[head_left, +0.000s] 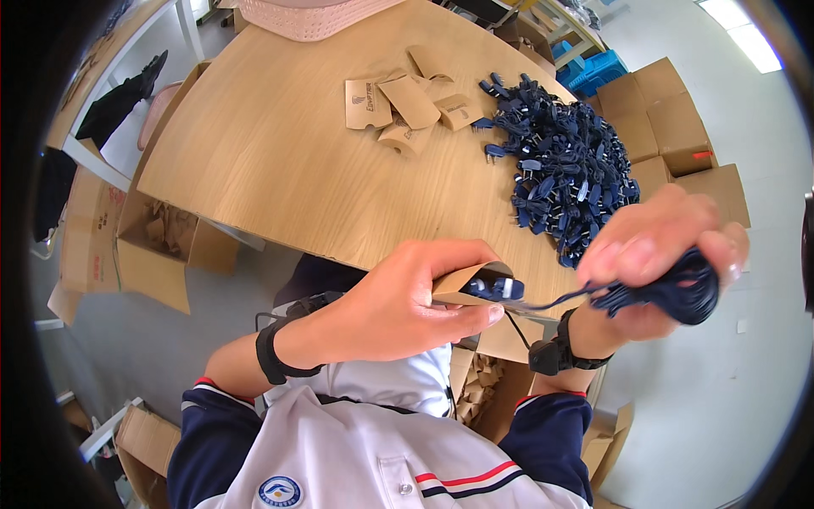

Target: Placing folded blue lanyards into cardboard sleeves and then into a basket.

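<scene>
Cardboard sleeve [447, 288] in the left hand [394, 301], its open end turned to the right: that is what I have just off the near edge of the wooden table [288, 161]. My left fingers curl over its upper side and the thumb presses along underneath, so the grip is closed around the card. Inside the mouth I can see a dark blue plug [494, 287], partly hidden by the walls. A stretch of dark cable [564, 299] runs from that opening across to the right hand [657, 250], which is folded around a coiled bundle [688, 293] of the same colour; its loops hang out below the fingers. That hand is somewhat blurred from where I watch, and I cannot tell exactly how each fingertip presses. A black band [275, 352] circles my left wrist

Beyond the right hand, a large heap of dark blue plugs and cables [568, 161] covers the right part of the tabletop. Several small brown boxes [398, 106] lie in a loose cluster to its left, and a pink basket [314, 19] stands at the far edge. Brown cartons [657, 110] are stacked beyond the heap, near a blue bin [600, 72]
</scene>
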`<state>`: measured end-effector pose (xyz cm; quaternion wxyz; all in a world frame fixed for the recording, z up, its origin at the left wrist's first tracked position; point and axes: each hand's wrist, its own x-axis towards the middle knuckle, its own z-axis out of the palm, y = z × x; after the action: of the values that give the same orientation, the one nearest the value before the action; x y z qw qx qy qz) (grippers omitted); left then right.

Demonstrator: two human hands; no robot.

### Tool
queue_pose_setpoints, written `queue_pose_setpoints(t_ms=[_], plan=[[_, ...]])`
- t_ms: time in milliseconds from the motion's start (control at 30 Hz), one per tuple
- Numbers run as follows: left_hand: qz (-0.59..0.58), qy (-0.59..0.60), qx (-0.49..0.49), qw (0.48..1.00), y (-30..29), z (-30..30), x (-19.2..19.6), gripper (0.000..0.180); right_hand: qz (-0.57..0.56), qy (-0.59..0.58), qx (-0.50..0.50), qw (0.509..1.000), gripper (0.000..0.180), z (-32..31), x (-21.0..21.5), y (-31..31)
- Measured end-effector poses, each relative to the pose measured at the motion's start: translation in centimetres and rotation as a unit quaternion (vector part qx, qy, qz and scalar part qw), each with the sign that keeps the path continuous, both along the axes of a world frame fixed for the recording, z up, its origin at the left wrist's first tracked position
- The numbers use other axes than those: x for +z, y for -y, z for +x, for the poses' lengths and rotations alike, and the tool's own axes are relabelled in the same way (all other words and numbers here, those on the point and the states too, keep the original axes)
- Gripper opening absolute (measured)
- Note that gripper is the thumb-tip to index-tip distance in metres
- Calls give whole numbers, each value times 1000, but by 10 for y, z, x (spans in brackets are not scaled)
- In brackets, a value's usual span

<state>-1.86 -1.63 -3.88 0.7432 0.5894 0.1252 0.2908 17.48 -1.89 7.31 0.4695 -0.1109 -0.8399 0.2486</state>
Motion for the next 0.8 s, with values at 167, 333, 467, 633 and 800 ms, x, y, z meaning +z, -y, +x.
queue_pose_setpoints(t_ms=[167, 333, 467, 633, 800], plan=[[-55, 5, -25, 998, 0, -7, 5, 25, 7, -40, -217, 975, 24, -28, -41, 20], [-130, 23, -37, 991, -5, -9, 9, 29, 8, -20, -311, 950, 29, -37, -54, 38], [-133, 24, -44, 990, -7, -8, 7, 29, -27, 46, -380, 924, 17, -39, -47, 46], [-91, 20, -41, 995, -12, -9, 0, 28, -70, 140, -399, 904, 18, -38, -45, 48], [-145, 20, -67, 987, -17, -14, -9, 31, 72, 248, -380, 888, 27, -32, -61, 41]])
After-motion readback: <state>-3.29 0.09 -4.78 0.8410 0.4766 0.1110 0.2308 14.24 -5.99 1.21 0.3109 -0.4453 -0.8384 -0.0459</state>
